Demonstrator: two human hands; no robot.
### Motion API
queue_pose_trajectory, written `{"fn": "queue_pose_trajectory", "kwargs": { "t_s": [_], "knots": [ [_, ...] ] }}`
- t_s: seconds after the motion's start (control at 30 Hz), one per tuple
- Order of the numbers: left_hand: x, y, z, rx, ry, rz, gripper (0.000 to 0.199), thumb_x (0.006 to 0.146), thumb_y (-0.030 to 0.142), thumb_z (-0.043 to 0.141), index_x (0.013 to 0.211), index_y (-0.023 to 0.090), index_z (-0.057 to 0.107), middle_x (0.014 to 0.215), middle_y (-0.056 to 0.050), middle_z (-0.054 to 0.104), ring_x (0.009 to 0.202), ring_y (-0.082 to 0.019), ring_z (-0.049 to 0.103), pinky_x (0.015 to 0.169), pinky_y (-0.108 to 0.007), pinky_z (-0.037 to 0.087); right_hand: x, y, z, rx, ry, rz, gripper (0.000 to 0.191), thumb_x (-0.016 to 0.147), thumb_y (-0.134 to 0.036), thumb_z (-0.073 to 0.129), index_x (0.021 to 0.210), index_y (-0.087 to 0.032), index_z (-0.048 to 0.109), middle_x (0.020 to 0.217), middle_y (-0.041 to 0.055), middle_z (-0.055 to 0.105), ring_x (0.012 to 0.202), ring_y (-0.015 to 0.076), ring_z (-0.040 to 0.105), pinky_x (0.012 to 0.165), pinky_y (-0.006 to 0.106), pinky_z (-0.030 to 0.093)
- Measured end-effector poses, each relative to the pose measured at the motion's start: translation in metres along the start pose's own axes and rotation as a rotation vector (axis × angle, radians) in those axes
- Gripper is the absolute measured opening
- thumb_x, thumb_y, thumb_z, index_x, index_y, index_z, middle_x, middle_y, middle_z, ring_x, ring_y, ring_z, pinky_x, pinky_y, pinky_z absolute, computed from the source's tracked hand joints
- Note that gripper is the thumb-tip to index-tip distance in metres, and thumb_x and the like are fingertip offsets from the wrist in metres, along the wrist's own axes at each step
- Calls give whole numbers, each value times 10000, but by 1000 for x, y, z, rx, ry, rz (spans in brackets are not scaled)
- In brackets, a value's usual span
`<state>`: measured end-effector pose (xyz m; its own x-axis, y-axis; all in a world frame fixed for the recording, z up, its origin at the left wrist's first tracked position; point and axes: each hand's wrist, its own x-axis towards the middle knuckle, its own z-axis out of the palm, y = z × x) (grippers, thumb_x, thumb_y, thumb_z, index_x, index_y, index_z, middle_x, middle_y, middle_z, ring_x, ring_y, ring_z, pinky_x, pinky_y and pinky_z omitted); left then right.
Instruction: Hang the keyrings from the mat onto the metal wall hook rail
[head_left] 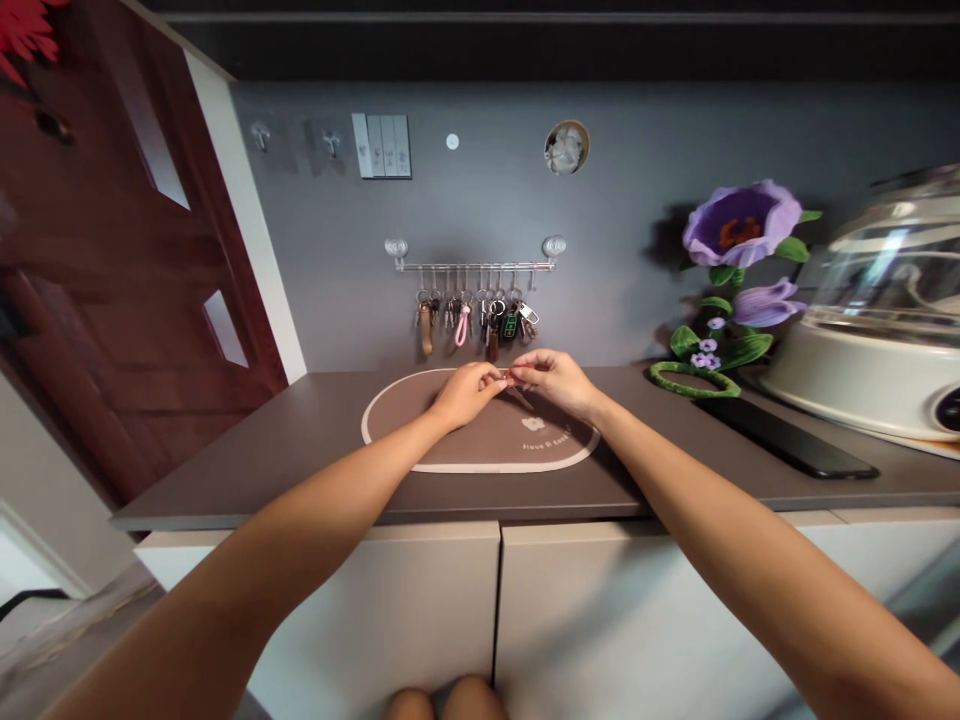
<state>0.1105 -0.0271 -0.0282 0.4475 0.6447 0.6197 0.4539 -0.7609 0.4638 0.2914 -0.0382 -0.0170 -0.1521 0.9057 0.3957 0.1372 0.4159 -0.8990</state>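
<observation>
Clock: we read it from the centre of the mat [465, 440], twelve towards the wall [487, 210].
Left hand [466, 394]: we find its fingertips drawn in at the red tag [517, 376], at nine o'clock to it; we cannot tell whether they grip it.
Right hand [556, 379]: we record it grasping the red tag between thumb and fingers.
Red tag: over the mat's far part, near one o'clock, a key [520, 398] just below it.
Rack [476, 267]: twelve o'clock, on the wall, bunches of keys hanging.
Flower [742, 228]: two o'clock.
Phone [787, 437]: three o'clock, flat on the counter [300, 440].
</observation>
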Motion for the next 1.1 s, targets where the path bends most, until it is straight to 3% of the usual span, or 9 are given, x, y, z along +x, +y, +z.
{"fn": "queue_pose_trajectory", "kwargs": {
  "t_s": [0.37, 0.57, 0.77, 0.97, 1.1],
  "knots": [
    [3, 5, -6, 42, 82, 90, 176, 829, 220, 414, 785, 159, 573, 780, -23, 583, 779, -139, 509, 729, -240, 384, -8, -18, 9, 188, -46, -23, 233, 640, -294, 676, 807, -143, 615, 736, 41, 658, 667, 114, 604, 655, 246, 465],
    [4, 4, -7, 89, 92, 115, 188, 838, 197, 381, 790, 168, 561, 788, -24, 543, 779, -140, 487, 738, -238, 373, -5, -14, 6, 295, 7, 37, 205, 632, -227, 677, 803, -160, 586, 658, 9, 635, 534, 79, 548, 582, 233, 449],
    [5, 2, -8, 60, 103, 130, 171, 834, 184, 387, 779, 164, 548, 767, -21, 540, 772, -138, 486, 721, -233, 371, -4, -11, 7, 301, 8, 90, 181, 623, -211, 679, 773, -142, 605, 646, 25, 643, 502, 71, 524, 534, 215, 428],
    [7, 2, -7, 86, 134, 131, 164, 829, 161, 381, 765, 165, 532, 777, -24, 534, 760, -141, 474, 705, -245, 366, 0, -10, 9, 292, 106, 59, 148, 595, -209, 697, 703, -145, 617, 619, 2, 624, 470, 52, 490, 479, 192, 386],
    [7, 0, -5, -12, 179, 121, 138, 814, 152, 404, 734, 159, 516, 732, -13, 526, 726, -130, 472, 682, -236, 367, -2, -11, 9, 295, 48, 130, 122, 625, -206, 684, 699, -145, 609, 676, 16, 632, 489, 55, 498, 500, 201, 404]
  ]
}}
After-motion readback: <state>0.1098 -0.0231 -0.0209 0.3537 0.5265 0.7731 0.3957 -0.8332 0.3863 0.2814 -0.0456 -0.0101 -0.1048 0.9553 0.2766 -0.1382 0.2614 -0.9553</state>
